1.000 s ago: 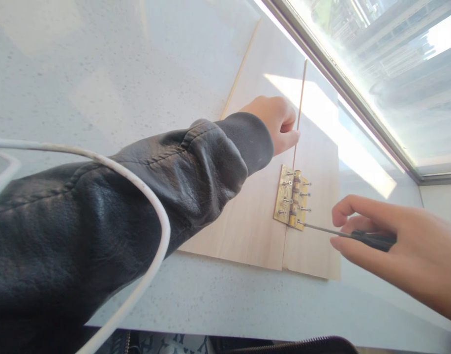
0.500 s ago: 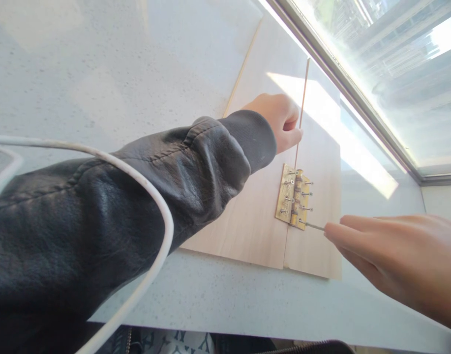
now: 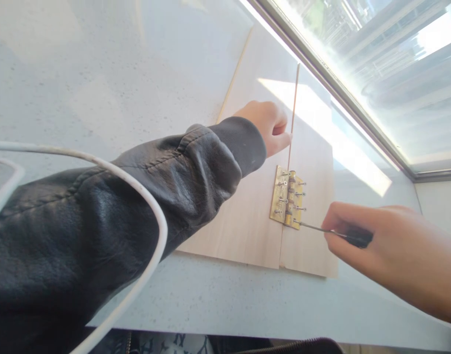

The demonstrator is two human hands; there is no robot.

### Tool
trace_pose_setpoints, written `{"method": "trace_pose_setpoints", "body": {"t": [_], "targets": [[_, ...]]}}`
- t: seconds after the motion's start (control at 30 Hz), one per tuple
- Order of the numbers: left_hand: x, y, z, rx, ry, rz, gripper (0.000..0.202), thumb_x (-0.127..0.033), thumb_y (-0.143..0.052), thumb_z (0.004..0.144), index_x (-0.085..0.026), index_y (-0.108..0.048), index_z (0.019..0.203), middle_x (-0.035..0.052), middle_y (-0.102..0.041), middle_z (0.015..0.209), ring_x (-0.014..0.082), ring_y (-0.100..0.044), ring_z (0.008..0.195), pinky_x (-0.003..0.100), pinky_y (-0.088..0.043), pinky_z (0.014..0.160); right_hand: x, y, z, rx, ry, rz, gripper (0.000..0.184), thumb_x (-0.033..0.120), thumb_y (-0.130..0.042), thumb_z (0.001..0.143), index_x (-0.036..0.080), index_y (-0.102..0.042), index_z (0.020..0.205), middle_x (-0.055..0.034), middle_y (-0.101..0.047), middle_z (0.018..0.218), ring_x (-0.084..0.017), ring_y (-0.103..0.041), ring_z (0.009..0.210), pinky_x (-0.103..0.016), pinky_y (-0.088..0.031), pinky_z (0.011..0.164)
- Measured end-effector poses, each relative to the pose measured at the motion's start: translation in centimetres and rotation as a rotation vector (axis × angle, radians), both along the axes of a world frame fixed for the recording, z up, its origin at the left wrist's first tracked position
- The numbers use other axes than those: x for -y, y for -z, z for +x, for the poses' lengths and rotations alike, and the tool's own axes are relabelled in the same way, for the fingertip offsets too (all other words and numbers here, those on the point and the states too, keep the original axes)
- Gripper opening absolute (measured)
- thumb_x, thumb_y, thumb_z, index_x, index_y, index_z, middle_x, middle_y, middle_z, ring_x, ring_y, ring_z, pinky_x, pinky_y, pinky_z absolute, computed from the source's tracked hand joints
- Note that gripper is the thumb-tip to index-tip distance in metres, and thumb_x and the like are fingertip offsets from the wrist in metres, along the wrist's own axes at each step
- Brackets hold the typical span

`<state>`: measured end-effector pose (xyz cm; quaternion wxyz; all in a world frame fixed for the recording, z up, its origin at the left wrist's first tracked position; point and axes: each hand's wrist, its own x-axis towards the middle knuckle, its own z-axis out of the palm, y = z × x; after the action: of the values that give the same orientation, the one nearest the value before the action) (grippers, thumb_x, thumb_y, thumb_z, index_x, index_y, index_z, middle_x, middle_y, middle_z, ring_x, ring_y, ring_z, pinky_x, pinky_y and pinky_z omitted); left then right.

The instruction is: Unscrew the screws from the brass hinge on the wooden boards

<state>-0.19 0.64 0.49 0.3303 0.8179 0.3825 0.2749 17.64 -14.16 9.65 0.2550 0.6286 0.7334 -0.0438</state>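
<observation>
My right hand (image 3: 391,250) grips a screwdriver (image 3: 358,237) with a dark handle. Its thin shaft reaches left to the lowest screw on the right leaf of a brass hinge (image 3: 288,199). This hinge straddles the seam between a left wooden board (image 3: 243,236) and a right wooden board (image 3: 314,246). Several screws (image 3: 302,194) stand up out of both leaves. My left hand (image 3: 264,123) is closed and rests on the boards by the seam, above the hinge; what its fingers hold, if anything, is hidden.
A white cable (image 3: 151,201) loops over my dark left sleeve (image 3: 166,182). Under the boards lies a pale speckled countertop (image 3: 225,300). A window frame (image 3: 343,93) runs along the right, and sunlight falls across the boards.
My right hand's fingers have parted and rolled round, so the dark screwdriver handle now shows. The shaft stays at the same screw. The whole view has shifted slightly; my left hand keeps its place.
</observation>
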Motion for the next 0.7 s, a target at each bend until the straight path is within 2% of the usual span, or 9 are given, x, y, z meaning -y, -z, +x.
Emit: {"method": "trace_pose_setpoints", "body": {"t": [0.07, 0.13, 0.17, 0.23, 0.3, 0.37, 0.53, 0.63, 0.7], "targets": [[0.0, 0.0, 0.0, -0.002, 0.009, 0.002, 0.028, -0.034, -0.049, 0.079, -0.014, -0.069, 0.073, 0.006, -0.06, 0.066, 0.0174, -0.053, 0.067, 0.031, -0.034, 0.064, 0.7, -0.1, -0.2, 0.104, -0.372, -0.052, 0.013, 0.014, -0.051, 0.075, 0.025, -0.055, 0.067, 0.0007, -0.054, 0.053, -0.018, -0.049, 0.043, -0.03, -0.027, 0.045], [0.1, 0.0, 0.1, 0.005, 0.0, 0.008, 0.029, -0.034, -0.049, 0.079, -0.015, -0.069, 0.072, 0.0051, -0.059, 0.064, 0.0163, -0.051, 0.064, 0.03, -0.034, 0.062, 1.3, -0.1, -0.6, 0.132, -0.633, -0.071, 0.026, 0.001, -0.046, 0.068, 0.024, -0.056, 0.072, -0.0014, -0.056, 0.059, -0.019, -0.049, 0.046, -0.032, -0.024, 0.047], [0.1, 0.1, 0.1, 0.007, -0.013, 0.01, 0.029, -0.035, -0.05, 0.079, -0.015, -0.069, 0.071, 0.0047, -0.059, 0.062, 0.0159, -0.051, 0.063, 0.029, -0.033, 0.061, 1.4, -0.1, -0.7, 0.132, -0.689, -0.08, 0.029, -0.002, -0.044, 0.066, 0.024, -0.055, 0.071, -0.0018, -0.056, 0.06, -0.019, -0.049, 0.046, -0.032, -0.022, 0.048], [0.2, 0.3, 0.3, 0.005, -0.048, 0.009, 0.03, -0.036, -0.05, 0.078, -0.015, -0.069, 0.071, 0.0046, -0.058, 0.06, 0.0158, -0.05, 0.063, 0.029, -0.033, 0.061, 1.4, 0.1, -0.8, 0.109, -0.695, -0.092, 0.029, -0.003, -0.043, 0.065, 0.024, -0.053, 0.068, -0.0014, -0.054, 0.058, -0.018, -0.048, 0.044, -0.033, -0.018, 0.048], [0.2, 0.4, 0.4, 0.001, -0.07, 0.007, 0.03, -0.036, -0.05, 0.078, -0.014, -0.07, 0.072, 0.0052, -0.059, 0.06, 0.0163, -0.051, 0.064, 0.03, -0.033, 0.062, 1.1, 0.3, -0.8, 0.086, -0.598, -0.099, 0.027, 0.0, -0.043, 0.067, 0.025, -0.053, 0.069, 0.0003, -0.053, 0.055, -0.018, -0.047, 0.041, -0.033, -0.014, 0.048], [0.3, 0.3, 0.4, 0.001, -0.064, 0.004, 0.031, -0.036, -0.05, 0.079, -0.014, -0.071, 0.073, 0.0058, -0.06, 0.062, 0.0167, -0.051, 0.065, 0.03, -0.034, 0.063, 0.7, 0.4, -1.0, 0.098, -0.413, -0.103, 0.02, 0.007, -0.044, 0.071, 0.025, -0.053, 0.069, 0.0012, -0.053, 0.051, -0.018, -0.048, 0.039, -0.032, -0.013, 0.046], [0.2, 0.0, 0.1, -0.008, -0.023, -0.014, 0.03, -0.036, -0.051, 0.078, -0.014, -0.07, 0.07, 0.005, -0.058, 0.061, 0.0153, -0.049, 0.062, 0.029, -0.033, 0.062, -0.6, 0.1, -2.1, -0.018, 0.239, -0.184, 0.016, 0.017, -0.045, 0.073, 0.023, -0.057, 0.064, 0.0004, -0.055, 0.053, -0.015, -0.048, 0.046, -0.027, -0.032, 0.046], [0.3, -0.2, 0.0, -0.002, -0.029, -0.013, 0.031, -0.036, -0.051, 0.078, -0.013, -0.069, 0.07, 0.0043, -0.056, 0.059, 0.0146, -0.047, 0.06, 0.029, -0.032, 0.061, -1.6, 0.0, -2.2, -0.195, 0.609, -0.271, 0.016, 0.021, -0.044, 0.074, 0.022, -0.059, 0.068, 0.0036, -0.046, 0.046, -0.01, -0.038, 0.04, -0.024, -0.028, 0.041], [0.3, -0.2, 0.0, -0.004, -0.026, -0.008, 0.032, -0.037, -0.05, 0.079, -0.013, -0.069, 0.07, 0.0043, -0.056, 0.059, 0.0147, -0.046, 0.06, 0.03, -0.032, 0.062, -2.0, -0.1, -2.0, -0.289, 0.766, -0.319, 0.016, 0.023, -0.043, 0.074, 0.021, -0.058, 0.071, 0.0048, -0.044, 0.046, -0.008, -0.033, 0.038, -0.023, -0.024, 0.038]]}}
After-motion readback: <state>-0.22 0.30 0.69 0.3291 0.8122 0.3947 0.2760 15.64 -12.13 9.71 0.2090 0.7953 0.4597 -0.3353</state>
